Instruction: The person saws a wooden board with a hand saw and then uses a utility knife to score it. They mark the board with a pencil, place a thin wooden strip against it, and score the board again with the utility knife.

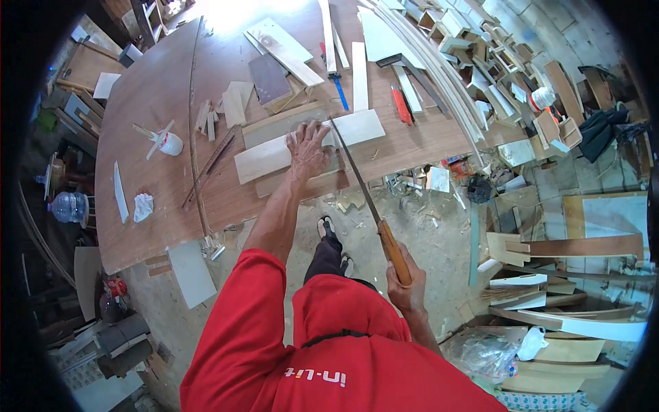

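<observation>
My left hand presses flat on a pale wooden board that lies on the big brown workbench. My right hand grips the wooden handle of a handsaw. Its narrow blade runs up and away to the board, meeting it just right of my left hand's fingers. The board's right part lies beyond the blade. Under the board rest other flat boards. My red sleeve and dark trouser leg show below.
On the bench lie wood offcuts, a white glue pot with sticks, a crumpled rag, a blue-handled tool, a red tool and planks. Long white strips lean at right. Scrap panels and sawdust cover the floor. A water bottle stands at left.
</observation>
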`<state>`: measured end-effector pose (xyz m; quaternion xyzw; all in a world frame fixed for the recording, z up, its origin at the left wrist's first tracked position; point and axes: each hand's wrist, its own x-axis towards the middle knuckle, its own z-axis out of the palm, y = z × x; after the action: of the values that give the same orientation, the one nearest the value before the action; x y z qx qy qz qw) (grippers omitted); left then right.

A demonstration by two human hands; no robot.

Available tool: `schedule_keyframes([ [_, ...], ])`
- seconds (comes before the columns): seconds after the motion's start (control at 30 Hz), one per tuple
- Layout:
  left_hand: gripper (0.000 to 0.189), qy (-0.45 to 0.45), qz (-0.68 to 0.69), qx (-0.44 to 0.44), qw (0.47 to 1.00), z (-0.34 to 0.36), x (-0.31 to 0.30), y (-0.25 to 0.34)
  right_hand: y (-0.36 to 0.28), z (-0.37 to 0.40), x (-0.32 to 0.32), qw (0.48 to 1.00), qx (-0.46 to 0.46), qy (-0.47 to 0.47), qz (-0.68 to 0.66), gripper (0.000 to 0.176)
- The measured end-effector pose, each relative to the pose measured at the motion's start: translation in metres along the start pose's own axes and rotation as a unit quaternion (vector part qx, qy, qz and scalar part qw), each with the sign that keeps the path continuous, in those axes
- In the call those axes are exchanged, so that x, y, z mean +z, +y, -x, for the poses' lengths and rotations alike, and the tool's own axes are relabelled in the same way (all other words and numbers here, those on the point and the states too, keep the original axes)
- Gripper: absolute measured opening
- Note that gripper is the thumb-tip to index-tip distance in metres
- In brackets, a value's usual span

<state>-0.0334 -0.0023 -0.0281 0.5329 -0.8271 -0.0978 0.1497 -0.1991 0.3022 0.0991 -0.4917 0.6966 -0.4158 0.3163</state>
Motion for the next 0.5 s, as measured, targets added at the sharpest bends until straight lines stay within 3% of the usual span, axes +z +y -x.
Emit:
schedule_keyframes([
  [0.17,0.066,-0.001,0.006,0.003,1.0,0.001,-0.002,0.003,0.006,-0.015,0.01,0.998,0.055,-0.011,0.017,0.053],
  [0.27,0.066,0.02,0.009,0.003,1.0,0.003,0.001,0.003,-0.002,0.013,-0.004,0.997,0.058,-0.016,-0.053,0.053],
  [0.37,0.065,0.007,0.019,0.002,1.0,0.001,-0.006,0.004,0.011,-0.002,0.009,0.999,0.001,0.033,0.005,0.052],
  [0.5,0.066,-0.004,0.016,0.003,1.0,0.0,-0.004,0.003,0.008,0.004,0.008,0.999,0.037,0.003,-0.002,0.05],
])
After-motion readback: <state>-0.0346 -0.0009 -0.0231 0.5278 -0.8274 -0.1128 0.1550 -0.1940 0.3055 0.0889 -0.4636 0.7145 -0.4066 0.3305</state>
